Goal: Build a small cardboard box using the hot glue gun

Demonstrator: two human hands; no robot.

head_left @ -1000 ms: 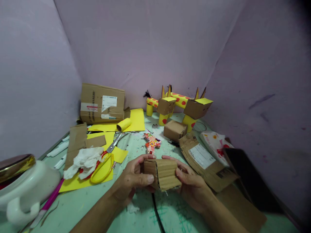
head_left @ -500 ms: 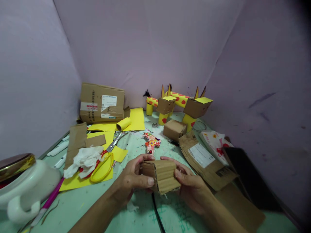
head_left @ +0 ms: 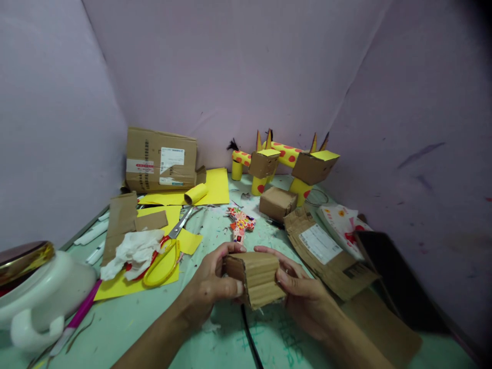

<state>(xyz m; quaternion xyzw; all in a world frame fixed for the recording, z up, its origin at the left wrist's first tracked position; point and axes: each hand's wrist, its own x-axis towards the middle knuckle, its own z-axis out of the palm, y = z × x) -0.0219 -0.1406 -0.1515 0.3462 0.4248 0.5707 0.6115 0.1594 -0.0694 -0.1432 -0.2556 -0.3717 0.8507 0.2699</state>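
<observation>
Between my two hands, above the near middle of the table, is a small folded piece of corrugated cardboard, its ridged face toward me. My left hand grips its left side, thumb pressed on the front. On the right edge, my right hand pinches it with the thumb, fingers behind. A patterned red, pink and yellow paper piece lies just beyond the hands. Farther back rests a small closed cardboard box. Behind it stand two giraffe-like figures, a smaller one and a larger one, with cardboard heads and yellow red-spotted bodies.
Left: yellow-handled scissors, crumpled white tissue, yellow paper, a white mug and a purple pen. Behind them are a yellow roll and a shipping box. Right: a flattened cardboard mailer and a dark flat device.
Both hands keep the same hold on the cardboard piece, which has barely moved. The whole view has shifted very slightly.
</observation>
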